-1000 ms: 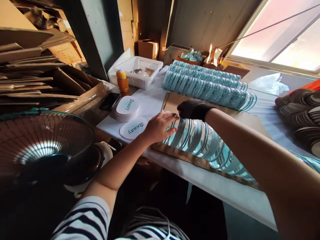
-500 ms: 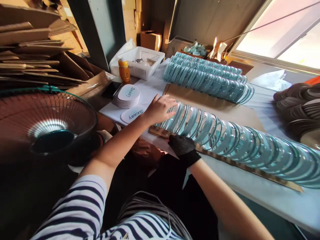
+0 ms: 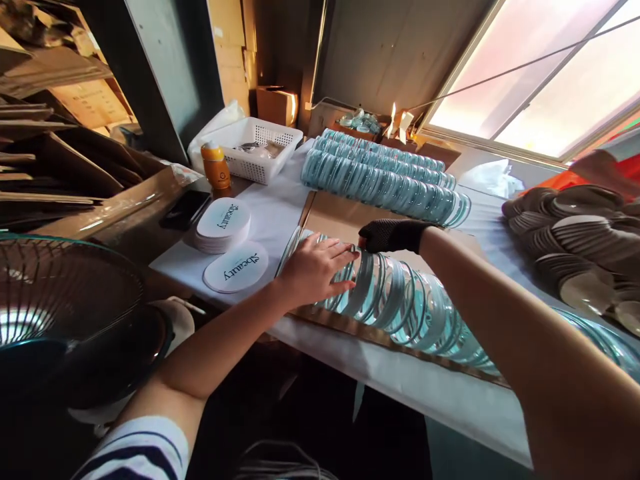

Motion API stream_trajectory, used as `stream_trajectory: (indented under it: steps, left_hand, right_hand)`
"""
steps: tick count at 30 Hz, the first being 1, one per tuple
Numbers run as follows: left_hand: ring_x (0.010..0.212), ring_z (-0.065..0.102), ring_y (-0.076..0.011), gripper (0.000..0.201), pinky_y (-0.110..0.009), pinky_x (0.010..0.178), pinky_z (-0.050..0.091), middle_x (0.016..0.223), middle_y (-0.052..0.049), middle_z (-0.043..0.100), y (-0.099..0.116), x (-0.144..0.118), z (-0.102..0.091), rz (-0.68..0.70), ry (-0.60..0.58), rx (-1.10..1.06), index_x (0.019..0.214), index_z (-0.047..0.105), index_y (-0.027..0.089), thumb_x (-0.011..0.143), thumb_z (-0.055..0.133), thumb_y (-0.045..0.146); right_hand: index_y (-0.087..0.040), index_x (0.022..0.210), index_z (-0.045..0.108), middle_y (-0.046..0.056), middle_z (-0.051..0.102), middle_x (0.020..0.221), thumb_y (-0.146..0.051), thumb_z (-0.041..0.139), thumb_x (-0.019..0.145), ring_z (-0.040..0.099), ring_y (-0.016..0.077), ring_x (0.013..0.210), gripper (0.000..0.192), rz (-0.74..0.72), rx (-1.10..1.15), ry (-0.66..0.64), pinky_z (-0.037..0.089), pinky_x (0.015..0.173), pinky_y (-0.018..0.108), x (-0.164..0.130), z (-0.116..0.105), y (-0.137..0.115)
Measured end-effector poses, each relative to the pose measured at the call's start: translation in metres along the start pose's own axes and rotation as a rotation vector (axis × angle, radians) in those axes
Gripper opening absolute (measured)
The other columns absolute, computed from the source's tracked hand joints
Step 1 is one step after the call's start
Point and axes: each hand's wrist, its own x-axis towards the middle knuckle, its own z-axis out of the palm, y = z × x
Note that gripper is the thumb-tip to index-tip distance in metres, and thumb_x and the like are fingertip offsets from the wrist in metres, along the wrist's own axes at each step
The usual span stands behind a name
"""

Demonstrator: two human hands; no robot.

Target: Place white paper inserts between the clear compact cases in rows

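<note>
A long row of overlapping clear glass discs [image 3: 400, 303] lies on a brown cardboard sheet [image 3: 330, 217] across the table. My left hand [image 3: 313, 267] rests flat on the row's left end, fingers spread over the first discs. My right hand [image 3: 387, 235], in a black mesh glove, reaches over the row from the right and touches the discs' far edge just beside my left fingertips. Neither hand has a disc lifted.
Two more rows of glass discs [image 3: 380, 177] lie behind. White oval "Sbeauty" labels [image 3: 235, 267] and a stack of them [image 3: 223, 223] sit left, with an orange bottle [image 3: 215, 165], white basket [image 3: 250, 150], phone [image 3: 185, 210]. A fan [image 3: 65, 313] stands at lower left; dark discs [image 3: 575, 247] lie right.
My right hand moved from the near edge of the cardboard up and over the row to its far side. My left hand stayed on the row's left end. The view shifted slightly.
</note>
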Motion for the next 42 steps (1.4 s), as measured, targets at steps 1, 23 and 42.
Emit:
stream_trajectory:
  steps: [1,23,42]
  left_hand:
    - [0.134,0.049,-0.0250,0.052,-0.054,0.116,0.030,0.144,-0.004,0.055,0.000,-0.001,0.000,0.003,-0.002,-0.002,0.139,0.052,0.025,0.095,0.048,0.053]
    - [0.135,0.046,-0.0242,0.053,-0.050,0.117,0.025,0.146,-0.003,0.053,-0.002,0.006,-0.007,-0.086,-0.124,-0.061,0.140,0.051,0.029,0.093,0.051,0.053]
    - [0.137,0.046,-0.0258,0.062,-0.051,0.117,0.028,0.149,-0.010,0.049,0.050,0.032,0.012,0.100,-0.088,0.009,0.143,0.046,0.017,0.093,0.051,0.054]
  right_hand:
    - [-0.010,0.103,0.073,0.001,0.065,0.068,-0.015,0.052,0.076,0.047,0.0090,0.054,0.034,0.004,-0.003,-0.020,0.036,0.053,0.022,0.001,-0.001,-0.002]
    - [-0.019,0.105,0.071,0.012,0.074,0.095,-0.039,0.044,0.090,0.067,0.0242,0.085,0.037,0.088,-0.172,0.580,0.035,0.063,0.028,-0.088,0.086,-0.060]
    - [-0.010,0.091,0.076,0.007,0.074,0.087,-0.019,0.052,0.086,0.060,0.0140,0.073,0.027,0.075,-0.006,0.155,0.046,0.069,0.024,-0.052,0.025,0.044]
